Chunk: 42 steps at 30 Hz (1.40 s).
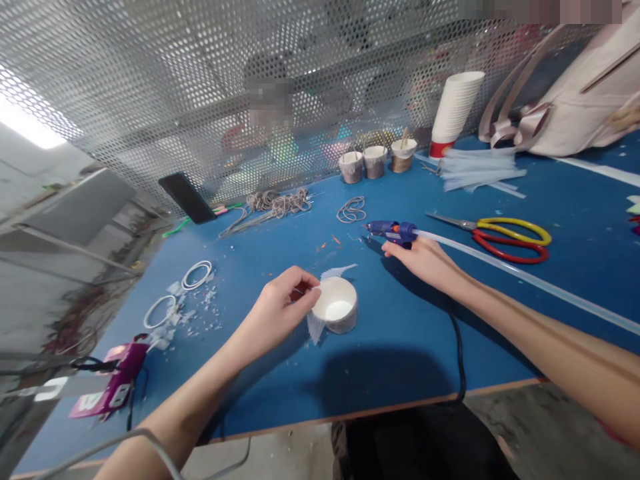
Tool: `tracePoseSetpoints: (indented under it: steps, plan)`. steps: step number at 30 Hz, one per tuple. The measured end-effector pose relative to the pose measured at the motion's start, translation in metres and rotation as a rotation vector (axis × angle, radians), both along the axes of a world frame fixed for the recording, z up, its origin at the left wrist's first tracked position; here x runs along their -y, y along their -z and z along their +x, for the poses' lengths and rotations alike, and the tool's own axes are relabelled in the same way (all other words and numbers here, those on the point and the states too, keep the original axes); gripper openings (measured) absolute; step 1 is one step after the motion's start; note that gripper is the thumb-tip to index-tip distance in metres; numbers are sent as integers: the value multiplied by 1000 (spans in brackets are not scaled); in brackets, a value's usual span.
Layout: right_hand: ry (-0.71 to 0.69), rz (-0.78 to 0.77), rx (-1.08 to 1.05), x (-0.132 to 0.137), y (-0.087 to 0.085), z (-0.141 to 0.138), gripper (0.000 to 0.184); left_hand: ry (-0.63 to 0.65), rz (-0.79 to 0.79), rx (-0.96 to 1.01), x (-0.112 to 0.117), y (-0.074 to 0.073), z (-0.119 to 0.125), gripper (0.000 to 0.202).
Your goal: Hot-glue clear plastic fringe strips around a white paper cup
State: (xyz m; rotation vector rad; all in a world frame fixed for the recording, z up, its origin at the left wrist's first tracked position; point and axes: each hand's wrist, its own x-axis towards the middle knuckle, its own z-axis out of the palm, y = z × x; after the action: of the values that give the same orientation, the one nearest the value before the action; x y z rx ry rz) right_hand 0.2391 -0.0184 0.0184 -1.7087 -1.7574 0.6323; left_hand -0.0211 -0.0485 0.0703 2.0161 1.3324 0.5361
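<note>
My left hand (287,303) pinches the left rim of a short, white-lined paper cup (345,323) with a greyish outer wall. Pale feathery strips (316,327) stick out from the cup's side, on the near and far sides of my fingers. To the right, my right hand (425,257) is wrapped round a blue hot glue gun (393,231), its nozzle pointing left. A long clear glue stick (525,277) runs out of the gun's back toward the right edge. The gun is apart from the cup.
Yellow-and-red-handled scissors (513,240) lie right of the gun. Behind are grey cord (280,203), three small cups (376,162), stacked paper cups (457,107), translucent strips (480,170) and a bag (570,107). Leftward are a phone (187,198), white rings (197,275) and a purple power strip (113,383).
</note>
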Motion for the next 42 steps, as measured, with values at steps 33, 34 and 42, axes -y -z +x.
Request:
tracePoseSetpoints:
  steps: [33,34,42]
  plan:
    - [-821,697,746,54,-55,-40,22,-41,-7,75,4,6,0,18]
    - [-815,709,746,54,-54,-40,23,-45,-6,74,4,6,0,18]
    - [-790,744,710,53,-51,-42,30,-60,-11,70,4,5,0,19]
